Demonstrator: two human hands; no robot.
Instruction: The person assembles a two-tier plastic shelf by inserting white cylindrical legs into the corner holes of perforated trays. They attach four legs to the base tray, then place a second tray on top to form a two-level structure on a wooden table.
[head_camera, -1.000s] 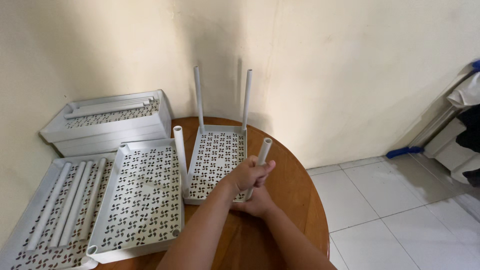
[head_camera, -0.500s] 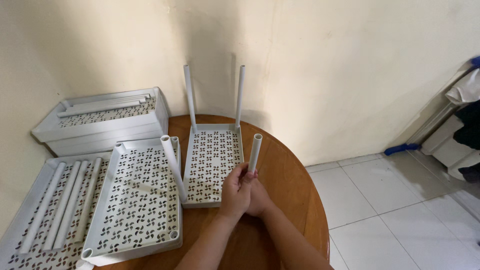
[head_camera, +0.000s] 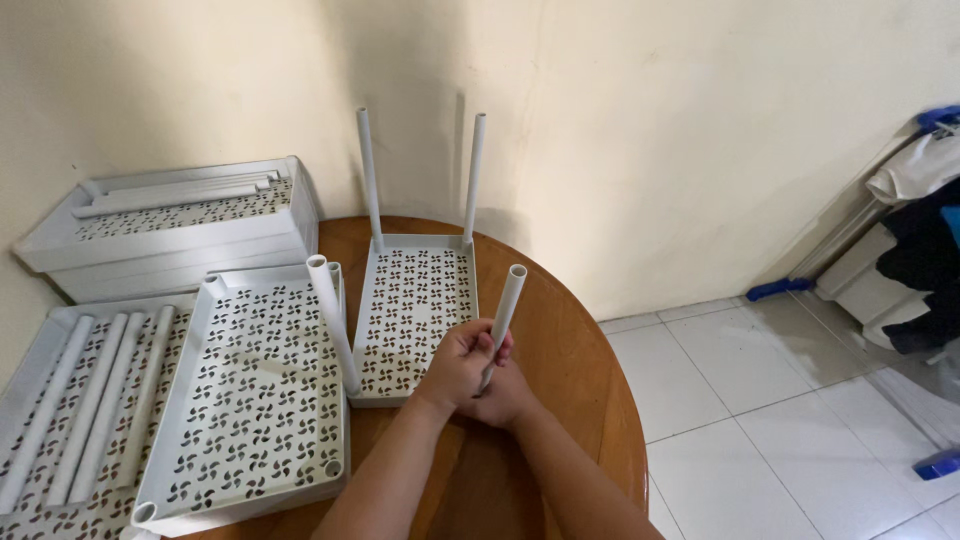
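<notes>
White tube (head_camera: 503, 315) gripped by both hands (head_camera: 478, 378) at perforated tray (head_camera: 415, 305).

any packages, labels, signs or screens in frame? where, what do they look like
None that show: no package, label, sign or screen.
In view are only pale grey perforated shelf trays, white tubes and a round wooden table.
Both hands hold one tube at the tray's near corner.

Cream plaster walls (head_camera: 700, 120) meeting in a corner; white tiled floor (head_camera: 760, 400); round wooden table (head_camera: 570, 350); clothes heaped on a rack (head_camera: 920, 250) at right.
</notes>
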